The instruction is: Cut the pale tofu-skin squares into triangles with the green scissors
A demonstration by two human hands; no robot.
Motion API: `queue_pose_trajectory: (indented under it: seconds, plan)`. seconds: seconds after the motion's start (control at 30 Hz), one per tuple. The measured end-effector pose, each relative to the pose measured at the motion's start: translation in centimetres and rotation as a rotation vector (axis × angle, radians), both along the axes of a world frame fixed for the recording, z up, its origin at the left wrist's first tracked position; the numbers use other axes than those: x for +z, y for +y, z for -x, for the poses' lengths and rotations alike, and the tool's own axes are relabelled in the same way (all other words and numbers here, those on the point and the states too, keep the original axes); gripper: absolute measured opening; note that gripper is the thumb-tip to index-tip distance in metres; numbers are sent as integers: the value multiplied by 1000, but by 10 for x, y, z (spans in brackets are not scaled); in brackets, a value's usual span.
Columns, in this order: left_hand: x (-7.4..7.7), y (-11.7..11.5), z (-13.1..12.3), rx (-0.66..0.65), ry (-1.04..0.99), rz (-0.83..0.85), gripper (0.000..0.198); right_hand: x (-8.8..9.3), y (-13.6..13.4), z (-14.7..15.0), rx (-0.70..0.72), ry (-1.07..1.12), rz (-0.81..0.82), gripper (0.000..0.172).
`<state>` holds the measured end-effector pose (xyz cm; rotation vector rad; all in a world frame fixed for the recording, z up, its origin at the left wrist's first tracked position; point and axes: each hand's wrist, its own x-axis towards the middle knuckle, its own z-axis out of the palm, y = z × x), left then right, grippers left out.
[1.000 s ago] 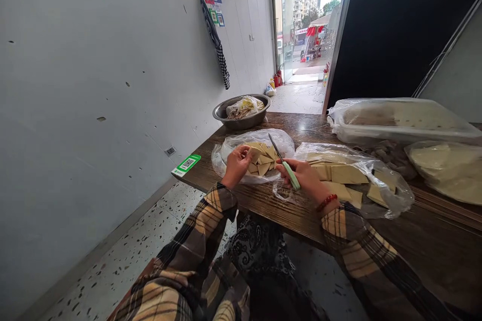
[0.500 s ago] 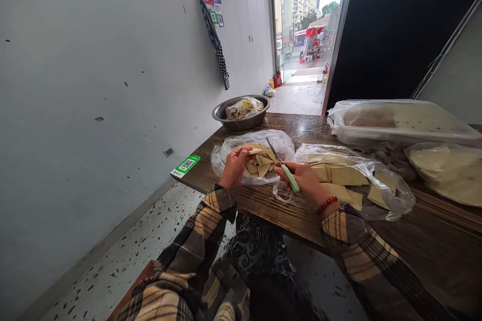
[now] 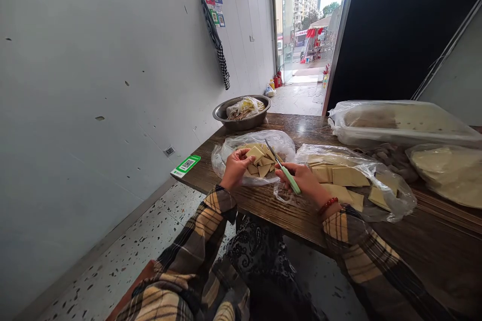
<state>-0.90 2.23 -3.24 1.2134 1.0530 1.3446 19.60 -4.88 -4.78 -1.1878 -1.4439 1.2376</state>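
My left hand [image 3: 235, 166] pinches a small tan square piece [image 3: 255, 153] of thin sheet over a clear plastic bag [image 3: 229, 149] that holds several cut tan pieces [image 3: 263, 166]. My right hand [image 3: 304, 179] grips green-handled scissors [image 3: 289, 175], blades pointing up and left towards that piece. To the right lies a second plastic bag [image 3: 391, 185] with larger tan sheets [image 3: 348, 176]. Both arms wear plaid sleeves; a red bead bracelet is on my right wrist.
A dark wooden table [image 3: 433, 246] carries a metal bowl [image 3: 241, 113] with skewers in plastic at the far left, a wrapped tray [image 3: 402, 123] and pale sheets in plastic [image 3: 448, 170] at the right. A white wall runs along the left. A green QR sticker [image 3: 186, 165] sits at the table corner.
My left hand has turned the tan piece and lowered it slightly towards the pile. The scissors have shifted a little left and down with my right hand.
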Motion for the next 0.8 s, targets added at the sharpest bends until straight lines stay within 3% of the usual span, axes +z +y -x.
queue_pose_trajectory:
  seconds: [0.33,0.57,0.8]
  plan:
    - [-3,1,2,-36,10,41,35,-8,3,-1,-7,-79,-60,47]
    - [4,-7,1,-116,-10,97,39,-2,1,-2,-13,-148,-103,50]
    - [14,-9,-4,-125,-60,39,45,4,-2,-1,-32,-200,-141,55]
